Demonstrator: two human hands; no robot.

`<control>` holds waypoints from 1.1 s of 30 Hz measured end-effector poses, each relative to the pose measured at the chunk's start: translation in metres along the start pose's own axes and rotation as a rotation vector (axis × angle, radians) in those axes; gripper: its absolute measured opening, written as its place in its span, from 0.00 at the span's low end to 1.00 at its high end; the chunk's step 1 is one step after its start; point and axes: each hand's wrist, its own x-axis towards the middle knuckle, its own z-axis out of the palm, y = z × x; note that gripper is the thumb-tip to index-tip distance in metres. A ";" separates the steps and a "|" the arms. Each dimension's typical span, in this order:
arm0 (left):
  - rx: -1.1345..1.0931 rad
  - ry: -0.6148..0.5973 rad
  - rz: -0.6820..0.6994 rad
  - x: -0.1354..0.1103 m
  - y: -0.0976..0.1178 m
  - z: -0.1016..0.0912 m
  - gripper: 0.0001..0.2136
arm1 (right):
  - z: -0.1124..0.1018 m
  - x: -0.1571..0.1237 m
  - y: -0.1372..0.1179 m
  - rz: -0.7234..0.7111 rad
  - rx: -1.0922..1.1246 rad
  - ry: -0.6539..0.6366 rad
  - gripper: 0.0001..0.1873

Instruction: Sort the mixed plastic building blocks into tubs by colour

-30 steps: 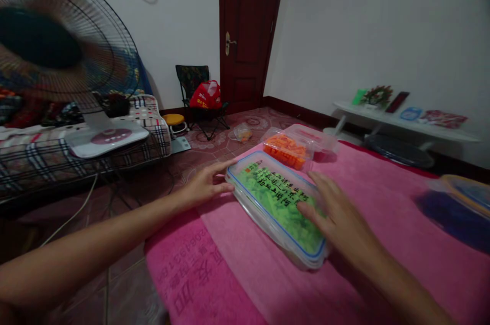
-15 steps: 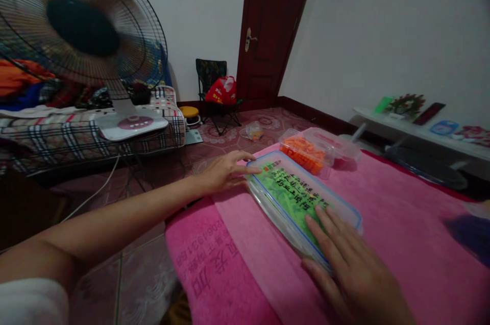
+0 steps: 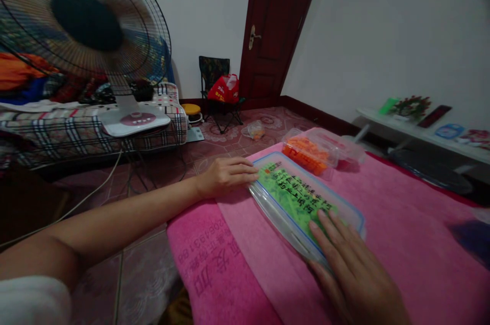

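A clear lidded box point(image 3: 285, 215) with a blue-edged lid and green pieces inside lies on a pink towel point(image 3: 237, 264). Black writing runs across its lid. My left hand point(image 3: 225, 176) rests at the box's far left corner, fingers curled against its edge. My right hand point(image 3: 352, 269) lies flat on the near right end of the lid, fingers stretched out and apart. Behind the box stands a second clear box point(image 3: 308, 150) with orange pieces, and beside it a further clear box point(image 3: 346, 150).
A standing fan point(image 3: 82, 26) spins at the left, its base point(image 3: 133, 121) on a checked bed point(image 3: 76, 131). A folding chair point(image 3: 216, 90) with a red bag stands by a dark door point(image 3: 273, 29). A low white shelf point(image 3: 421, 131) runs along the right wall.
My left hand has closed in on the box's far corner and its fingers have curled. My right hand slid towards the lid's near end. The view shifted left.
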 end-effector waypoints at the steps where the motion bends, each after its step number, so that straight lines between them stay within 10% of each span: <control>1: 0.008 0.005 0.013 0.000 0.001 -0.001 0.11 | -0.001 0.001 -0.001 0.004 0.007 -0.001 0.28; 33: 0.012 -0.061 0.100 0.021 0.006 -0.019 0.09 | -0.003 -0.002 -0.005 0.096 0.193 0.016 0.29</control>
